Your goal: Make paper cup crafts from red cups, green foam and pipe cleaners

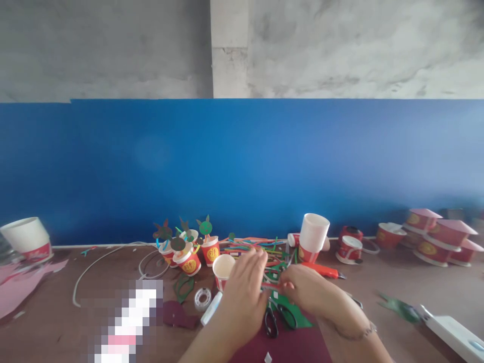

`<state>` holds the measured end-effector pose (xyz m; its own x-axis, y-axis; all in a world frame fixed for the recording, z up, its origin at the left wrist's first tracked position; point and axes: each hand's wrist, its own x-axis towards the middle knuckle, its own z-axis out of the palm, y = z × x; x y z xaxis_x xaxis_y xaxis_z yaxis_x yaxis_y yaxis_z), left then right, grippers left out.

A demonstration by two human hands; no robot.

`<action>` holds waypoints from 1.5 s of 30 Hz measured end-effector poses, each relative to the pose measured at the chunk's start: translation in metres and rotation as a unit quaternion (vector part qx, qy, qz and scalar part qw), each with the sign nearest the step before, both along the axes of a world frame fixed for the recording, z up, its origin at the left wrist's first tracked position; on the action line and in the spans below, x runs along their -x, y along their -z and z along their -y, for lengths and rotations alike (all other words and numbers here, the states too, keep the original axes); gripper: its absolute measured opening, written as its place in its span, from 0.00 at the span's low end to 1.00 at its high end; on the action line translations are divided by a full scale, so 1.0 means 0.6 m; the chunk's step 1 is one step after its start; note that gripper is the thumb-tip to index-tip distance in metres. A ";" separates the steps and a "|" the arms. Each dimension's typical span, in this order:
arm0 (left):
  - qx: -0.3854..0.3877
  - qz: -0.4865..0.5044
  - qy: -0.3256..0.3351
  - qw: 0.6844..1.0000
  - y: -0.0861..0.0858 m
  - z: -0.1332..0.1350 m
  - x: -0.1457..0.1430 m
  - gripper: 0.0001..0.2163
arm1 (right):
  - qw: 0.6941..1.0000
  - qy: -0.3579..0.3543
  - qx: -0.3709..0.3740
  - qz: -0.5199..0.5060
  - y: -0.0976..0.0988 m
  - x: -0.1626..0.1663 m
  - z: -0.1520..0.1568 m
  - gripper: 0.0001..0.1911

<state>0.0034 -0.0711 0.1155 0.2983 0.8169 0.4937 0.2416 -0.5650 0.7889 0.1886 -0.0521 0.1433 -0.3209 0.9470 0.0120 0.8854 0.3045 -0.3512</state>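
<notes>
A thin red straw-like strip (270, 286) runs between my two hands above the table. My right hand (300, 285) is closed, with the strip's right end pinched in its fingers. My left hand (247, 282) has its fingers long and close together, pointing away from me. The strip's left end goes in between its thumb and palm, where the grip is partly hidden. Just below are black-handled scissors (279, 316), lying on green paper (298, 310) and dark red paper (291, 343). A white paper cup (223, 269) stands beside my left hand.
Several decorated red cups (189, 261) stand at the back left of centre. Coloured straws (253, 246) lie behind my hands. A cup stack (314, 234), an orange cutter (321, 270) and a glue gun (449, 327) are to the right. A tape roll (202, 299) lies left.
</notes>
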 end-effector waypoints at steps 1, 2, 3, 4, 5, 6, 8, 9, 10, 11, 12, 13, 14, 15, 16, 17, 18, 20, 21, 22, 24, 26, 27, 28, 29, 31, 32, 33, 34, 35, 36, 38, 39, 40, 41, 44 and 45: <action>0.039 -0.023 0.008 0.999 0.003 0.007 -0.006 0.24 | 1.000 -0.015 0.014 0.012 -0.004 0.001 0.009 0.12; 0.092 -0.044 0.010 0.995 0.007 0.012 -0.013 0.22 | 0.999 -0.026 0.023 0.016 -0.007 0.004 0.015 0.12; 0.150 -0.064 0.022 0.986 0.012 0.015 -0.020 0.18 | 0.999 -0.033 0.028 0.012 -0.009 0.006 0.019 0.12; 0.199 -0.072 0.040 0.977 0.018 0.016 -0.027 0.14 | 0.999 -0.039 0.031 0.002 -0.010 0.008 0.020 0.12; 0.235 -0.067 0.047 0.969 0.024 0.015 -0.033 0.13 | 0.998 -0.043 0.034 -0.014 -0.011 0.008 0.019 0.12; 0.256 -0.049 0.049 0.964 0.029 0.013 -0.039 0.13 | 0.998 -0.047 0.040 -0.035 -0.011 0.007 0.015 0.11; 0.267 -0.002 0.030 0.963 0.038 0.006 -0.045 0.12 | 0.993 -0.052 0.061 -0.086 -0.009 0.003 0.002 0.10; 0.269 0.010 0.017 0.963 0.042 0.002 -0.046 0.11 | 0.989 -0.053 0.076 -0.115 -0.006 0.000 -0.006 0.09; 0.276 0.018 0.008 0.961 0.045 -0.002 -0.046 0.11 | 0.983 -0.055 0.089 -0.148 -0.002 -0.003 -0.015 0.09; 0.288 0.025 0.005 0.957 0.048 -0.005 -0.046 0.11 | 0.977 -0.057 0.105 -0.178 0.005 -0.006 -0.025 0.08; 0.305 0.035 0.008 0.952 0.050 -0.009 -0.045 0.11 | 0.969 -0.053 0.110 -0.214 0.013 -0.010 -0.037 0.07; 0.326 0.052 0.015 0.944 0.053 -0.012 -0.044 0.12 | 0.961 -0.052 0.107 -0.249 0.022 -0.013 -0.049 0.08; 0.353 0.075 0.023 0.932 0.056 -0.016 -0.043 0.13 | 0.958 -0.025 0.083 -0.272 0.033 -0.016 -0.063 0.11; 0.382 0.100 0.029 0.918 0.059 -0.020 -0.043 0.13 | 0.963 0.028 0.033 -0.265 0.045 -0.020 -0.077 0.14; 0.412 0.125 0.031 0.902 0.063 -0.024 -0.044 0.14 | 0.969 0.086 -0.023 -0.228 0.057 -0.024 -0.092 0.16; 0.442 0.148 0.027 0.885 0.068 -0.028 -0.045 0.14 | 0.971 0.116 -0.044 -0.206 0.068 -0.027 -0.107 0.17; 0.469 0.170 0.020 0.866 0.074 -0.032 -0.046 0.14 | 0.971 0.135 -0.055 -0.189 0.079 -0.028 -0.122 0.17; 0.511 0.217 0.004 0.832 0.087 -0.041 -0.050 0.14 | 0.972 0.169 -0.078 -0.144 0.095 -0.026 -0.151 0.16; 0.527 0.244 -0.003 0.814 0.094 -0.045 -0.051 0.14 | 0.973 0.178 -0.084 -0.120 0.102 -0.022 -0.165 0.16; 0.542 0.271 -0.010 0.796 0.101 -0.050 -0.053 0.13 | 0.975 0.181 -0.086 -0.096 0.106 -0.015 -0.178 0.16; 0.554 0.287 -0.025 0.781 0.113 -0.058 -0.054 0.12 | 0.981 0.167 -0.080 -0.051 0.113 0.001 -0.201 0.14; 0.556 0.296 -0.036 0.776 0.119 -0.065 -0.053 0.11 | 0.987 0.149 -0.066 -0.007 0.118 0.018 -0.220 0.11; 0.555 0.301 -0.039 0.774 0.120 -0.067 -0.052 0.11 | 0.988 0.142 -0.059 0.013 0.120 0.025 -0.228 0.09; 0.554 0.307 -0.041 0.773 0.120 -0.068 -0.050 0.11 | 0.989 0.137 -0.051 0.030 0.122 0.031 -0.235 0.09; 0.552 0.312 -0.041 0.772 0.119 -0.069 -0.049 0.10 | 0.989 0.133 -0.044 0.044 0.125 0.035 -0.240 0.11; 0.550 0.321 -0.039 0.770 0.116 -0.069 -0.046 0.09 | 0.989 0.130 -0.033 0.059 0.131 0.039 -0.247 0.16; 0.549 0.325 -0.037 0.769 0.114 -0.069 -0.045 0.08 | 0.989 0.130 -0.029 0.060 0.134 0.040 -0.249 0.17; 0.549 0.329 -0.035 0.767 0.112 -0.069 -0.044 0.07 | 0.990 0.130 -0.026 0.056 0.137 0.040 -0.250 0.16; 0.550 0.332 -0.033 0.766 0.111 -0.069 -0.044 0.07 | 0.990 0.129 -0.024 0.049 0.139 0.039 -0.251 0.16; 0.550 0.336 -0.031 0.764 0.110 -0.069 -0.043 0.07 | 0.991 0.128 -0.022 0.038 0.140 0.038 -0.252 0.16; 0.551 0.339 -0.028 0.762 0.109 -0.070 -0.042 0.08 | 0.991 0.128 -0.021 0.023 0.141 0.036 -0.252 0.16; 0.554 0.345 -0.024 0.757 0.109 -0.071 -0.041 0.08 | 0.991 0.129 -0.024 -0.020 0.137 0.030 -0.249 0.14; 0.556 0.348 -0.022 0.755 0.109 -0.072 -0.041 0.08 | 0.990 0.130 -0.027 -0.047 0.132 0.025 -0.247 0.11; 0.557 0.351 -0.020 0.752 0.109 -0.073 -0.040 0.07 | 0.988 0.130 -0.030 -0.078 0.126 0.019 -0.242 0.09; 0.559 0.355 -0.017 0.749 0.109 -0.075 -0.039 0.07 | 0.985 0.128 -0.032 -0.113 0.119 0.012 -0.236 0.08; 0.558 0.366 -0.005 0.744 0.111 -0.077 -0.036 0.06 | 0.970 0.097 -0.015 -0.224 0.097 -0.013 -0.201 0.13; 0.559 0.368 -0.001 0.743 0.112 -0.078 -0.035 0.06 | 0.964 0.078 0.001 -0.256 0.091 -0.021 -0.185 0.16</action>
<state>0.0246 -0.0245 0.0484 0.2823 0.8396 -0.4640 -0.4876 0.5421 0.6844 0.2013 0.0591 0.0889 -0.1279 0.9833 0.1298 0.6315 0.1816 -0.7538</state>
